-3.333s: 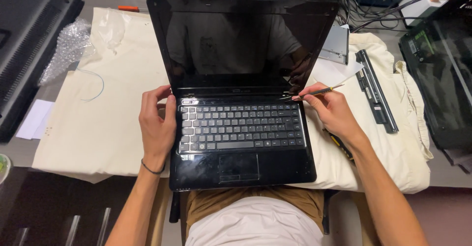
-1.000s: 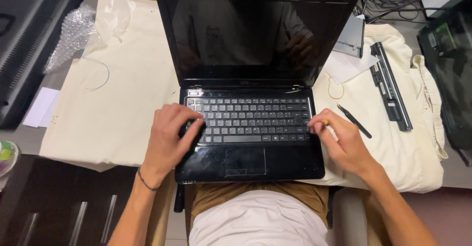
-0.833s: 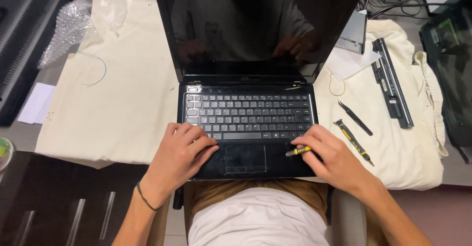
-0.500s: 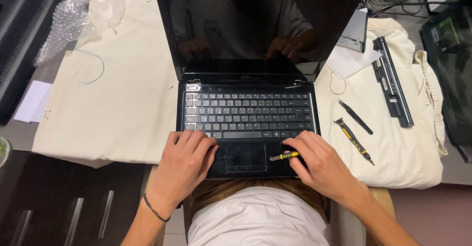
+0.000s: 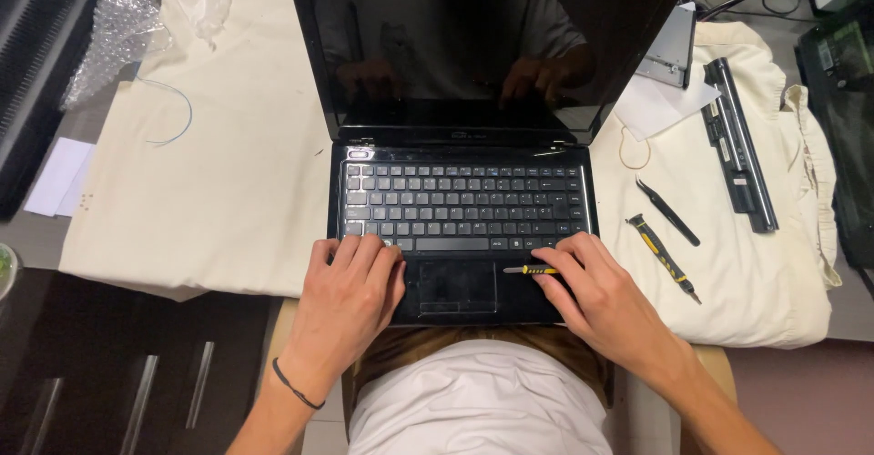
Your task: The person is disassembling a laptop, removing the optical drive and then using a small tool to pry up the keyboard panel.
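The shiny black laptop point(image 5: 464, 227) with its dark screen tilted open sits on a cream cloth point(image 5: 218, 173) on the bench, right in front of the person, its front edge over their lap. The left hand point(image 5: 350, 296) lies flat on the palm rest, fingers bent over the bottom left keys — it holds nothing. The right hand point(image 5: 601, 300) rests on the right side of the palm rest, and its fingers pinch a small yellow and black screwdriver point(image 5: 533, 270) that lies sideways, tip pointing at the touchpad.

To do this part well, I think the flat hand should press down so the laptop does not slide on the soft cloth. The little tool should be kept low and moved slowly, since the glossy black plastic looks easy to scratch.

To the right on the cloth lie a second yellow and black screwdriver point(image 5: 663, 257), thin black tweezers point(image 5: 669, 211), a long black battery bar point(image 5: 739, 146), a tan rubber band point(image 5: 635, 153) and a white paper slip point(image 5: 663, 107). A crumpled clear bubble wrap point(image 5: 114, 32) sits at the top left. I see no box or tray here — the loose things just lie on the cloth.
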